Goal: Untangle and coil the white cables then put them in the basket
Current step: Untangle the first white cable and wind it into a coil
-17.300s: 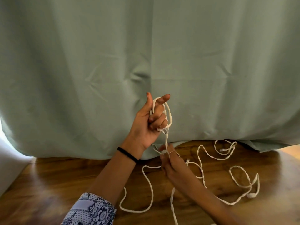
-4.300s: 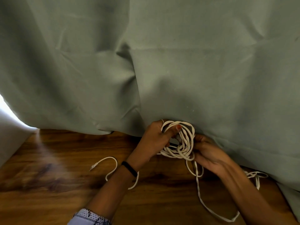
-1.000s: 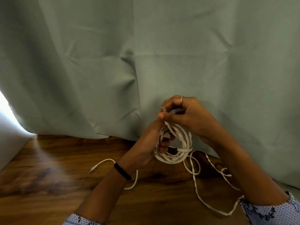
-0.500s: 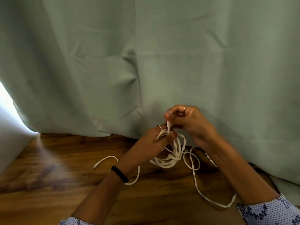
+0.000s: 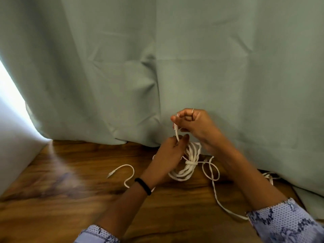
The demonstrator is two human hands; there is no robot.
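Observation:
A coiled bundle of white cable point(image 5: 190, 162) hangs just above the wooden table point(image 5: 70, 190), cinched by a wrap of cable around its middle. My left hand point(image 5: 169, 155) grips the coil from the left. My right hand point(image 5: 194, 123), above it, pinches the cable's plug end between thumb and forefinger, with a short taut piece running down to the left hand. A loose white cable point(image 5: 214, 188) trails from the coil toward my right sleeve. Another cable end with a plug point(image 5: 122, 171) lies on the table left of my left wrist. No basket is in view.
A grey-green curtain point(image 5: 175, 67) hangs right behind the hands and drapes onto the table at the right. A white wall point(image 5: 12, 137) borders the table on the left. More white cable point(image 5: 268, 176) peeks out under the curtain's edge at right.
The coil has been wrapped around its middle since a second ago. My right hand lowered slightly and now pulls the plug end upward from the left hand.

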